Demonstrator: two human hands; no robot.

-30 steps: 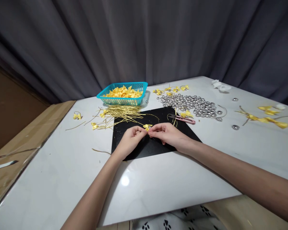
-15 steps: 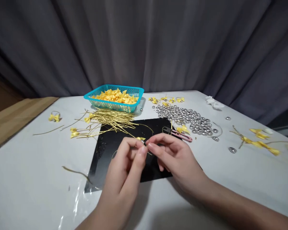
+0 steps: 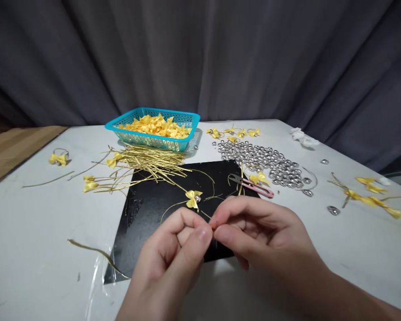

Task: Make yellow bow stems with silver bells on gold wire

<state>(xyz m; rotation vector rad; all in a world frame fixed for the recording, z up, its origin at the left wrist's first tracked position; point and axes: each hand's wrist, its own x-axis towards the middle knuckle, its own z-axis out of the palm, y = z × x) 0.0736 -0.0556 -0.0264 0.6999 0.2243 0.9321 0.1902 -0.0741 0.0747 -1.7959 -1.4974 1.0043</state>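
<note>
My left hand [image 3: 178, 252] and my right hand [image 3: 259, 234] meet fingertip to fingertip above the near part of a black board [image 3: 150, 232]. Thumb and forefinger are pinched together on each. Whatever lies between the tips is too small or hidden to make out. Just beyond the fingers, a yellow ribbon bow [image 3: 191, 200] with a silver bead [image 3: 197, 199] shows over the board. A thin gold cord [image 3: 167, 209] curves from near it toward my left hand. Pink-handled thread snips [image 3: 254, 186] lie past my right hand, beside another yellow bow [image 3: 259, 178].
A turquoise basket [image 3: 183, 145] of yellow bows stands at the back. Gold cord pieces [image 3: 153, 162] are heaped before it. Silver beads [image 3: 263, 160] spread to the right. Finished-looking bows [image 3: 232, 132] sit behind them; ribbon pieces [image 3: 370, 200] lie far right, crumpled white tissue [image 3: 302, 137] behind.
My pinched hands have come nearer to me, and the bow with its bead, earlier partly behind the fingers, now shows whole. The camera view has shifted slightly.
</note>
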